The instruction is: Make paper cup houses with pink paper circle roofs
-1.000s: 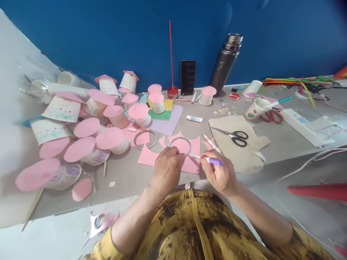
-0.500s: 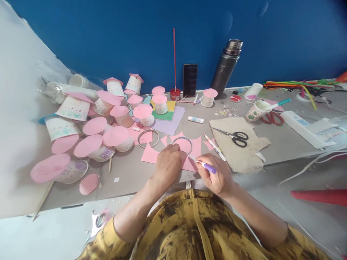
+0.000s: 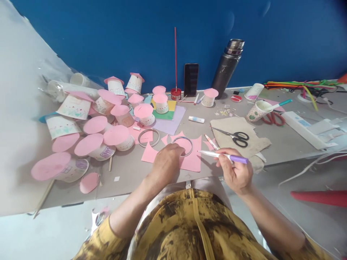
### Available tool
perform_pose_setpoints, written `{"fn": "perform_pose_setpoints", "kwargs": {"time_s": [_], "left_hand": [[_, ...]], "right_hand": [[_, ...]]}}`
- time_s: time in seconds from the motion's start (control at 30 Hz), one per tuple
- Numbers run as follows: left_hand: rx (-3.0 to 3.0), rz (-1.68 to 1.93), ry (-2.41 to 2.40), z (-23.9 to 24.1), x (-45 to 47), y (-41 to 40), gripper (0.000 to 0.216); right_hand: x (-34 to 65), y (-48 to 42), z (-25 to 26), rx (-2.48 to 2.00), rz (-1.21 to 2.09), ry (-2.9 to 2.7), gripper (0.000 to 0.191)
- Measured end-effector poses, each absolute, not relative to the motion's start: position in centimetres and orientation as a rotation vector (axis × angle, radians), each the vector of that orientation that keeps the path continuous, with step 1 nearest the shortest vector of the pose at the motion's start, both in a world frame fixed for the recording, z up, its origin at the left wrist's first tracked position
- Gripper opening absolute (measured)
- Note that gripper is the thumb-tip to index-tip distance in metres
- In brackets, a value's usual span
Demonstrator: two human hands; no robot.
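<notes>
A sheet of pink paper (image 3: 194,159) with curved cut edges lies at the table's front edge. On it rests a thin round ring (image 3: 191,146), like a tape roll. My left hand (image 3: 168,160) is closed at the ring's lower left edge, its fingers curled and partly hidden, holding it against the paper. My right hand (image 3: 235,171) is closed round a white marker with a purple end (image 3: 214,154). The marker's tip points left, just right of the ring, over the paper's right edge. Another marker (image 3: 210,141) lies behind my right hand.
Many paper cups with pink discs (image 3: 116,135) crowd the left. A second ring (image 3: 149,138) and a glue stick (image 3: 196,119) lie nearby. Black-handled scissors (image 3: 240,139) rest on beige cloth (image 3: 225,126). Behind stand a phone (image 3: 191,79) and a dark flask (image 3: 226,68).
My right hand has moved right, taking the marker from the ring's lower edge out toward the paper's right side. My left hand stays at the ring, turned slightly.
</notes>
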State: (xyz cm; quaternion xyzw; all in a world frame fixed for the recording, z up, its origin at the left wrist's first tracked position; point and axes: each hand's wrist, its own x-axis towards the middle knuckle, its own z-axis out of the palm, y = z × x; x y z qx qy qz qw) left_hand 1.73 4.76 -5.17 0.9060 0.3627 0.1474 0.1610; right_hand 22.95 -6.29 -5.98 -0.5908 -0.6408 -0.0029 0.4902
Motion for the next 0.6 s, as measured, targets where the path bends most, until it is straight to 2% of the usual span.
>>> {"fn": "perform_pose_setpoints", "kwargs": {"time_s": [0.13, 0.23, 0.4, 0.6], "left_hand": [[2.436, 0.69, 0.94, -4.4, 0.0, 4.8, 0.034], [2.331, 0.728, 0.973, -3.0, -1.2, 5.5, 0.028], [2.467, 0.4, 0.895, -0.9, -1.2, 9.1, 0.027], [2.674, -0.244, 0.551, 0.6, 1.5, 13.2, 0.052]], "right_hand": [[23.1, -5.3, -5.1, -1.399, 0.055, -1.478, 0.012], [23.0, -4.4, -4.5, -1.371, 0.053, -1.497, 0.012], [22.4, -4.3, -4.3, -1.365, 0.08, -1.562, 0.013], [20.8, -5.1, -4.7, -1.372, 0.082, -1.709, 0.012]]}}
